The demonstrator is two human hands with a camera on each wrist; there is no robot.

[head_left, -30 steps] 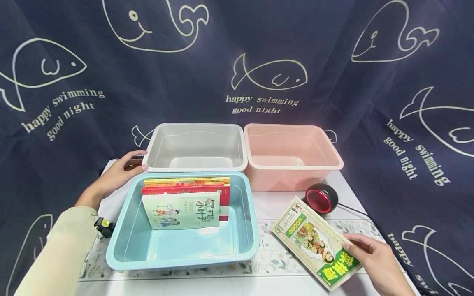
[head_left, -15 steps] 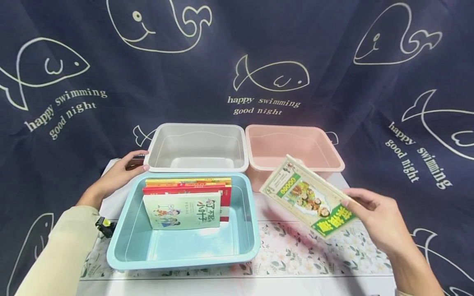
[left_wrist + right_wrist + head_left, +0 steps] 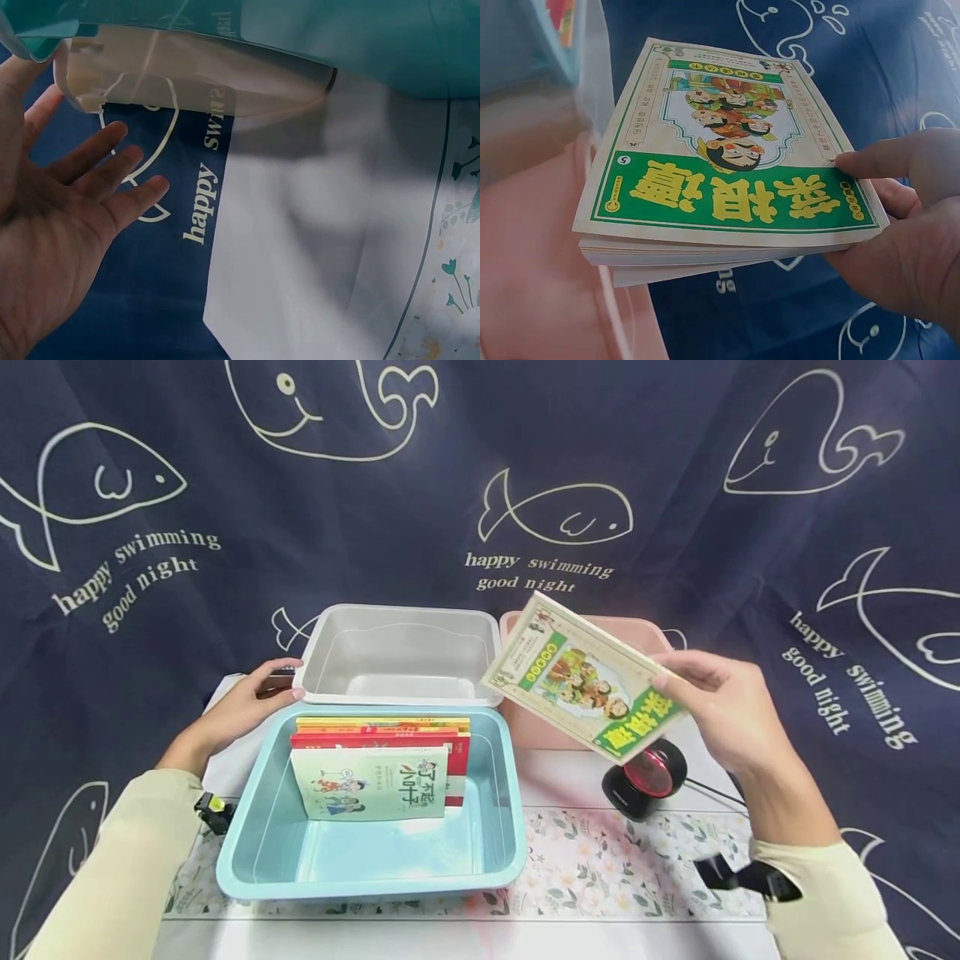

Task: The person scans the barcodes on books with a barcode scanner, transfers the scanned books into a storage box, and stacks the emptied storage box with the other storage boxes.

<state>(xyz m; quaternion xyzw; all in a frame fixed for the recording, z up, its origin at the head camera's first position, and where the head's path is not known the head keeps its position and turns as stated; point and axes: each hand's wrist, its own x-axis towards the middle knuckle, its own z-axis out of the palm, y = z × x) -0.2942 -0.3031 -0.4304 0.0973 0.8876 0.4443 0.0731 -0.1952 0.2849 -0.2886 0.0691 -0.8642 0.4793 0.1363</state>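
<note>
In the head view my right hand (image 3: pixel 712 706) pinches a cream and green book (image 3: pixel 585 681) by one edge, thumb over the cover and fingers beneath. The book is raised, tilted, and overlaps the pink basin (image 3: pixel 637 628). In the right wrist view the cover of the same book (image 3: pixel 727 142) shows cartoon figures and yellow characters. My left hand (image 3: pixel 243 706) touches the near left corner of the grey basin (image 3: pixel 405 700) with fingers fairly straight. The left wrist view shows that hand (image 3: pixel 67 202) with its fingers spread.
A light blue basin (image 3: pixel 375 889) stands in front, holding a pale green book (image 3: pixel 367 785) and several red and yellow books (image 3: pixel 382 731) upright. A black and red round device (image 3: pixel 645 777) with a cable sits right of it. Dark blue fabric (image 3: pixel 375 527) hangs behind.
My right hand has lifted the cream and green book off the right side of the table and carried it up and leftward toward the basins. The left hand has stayed at the grey basin.
</note>
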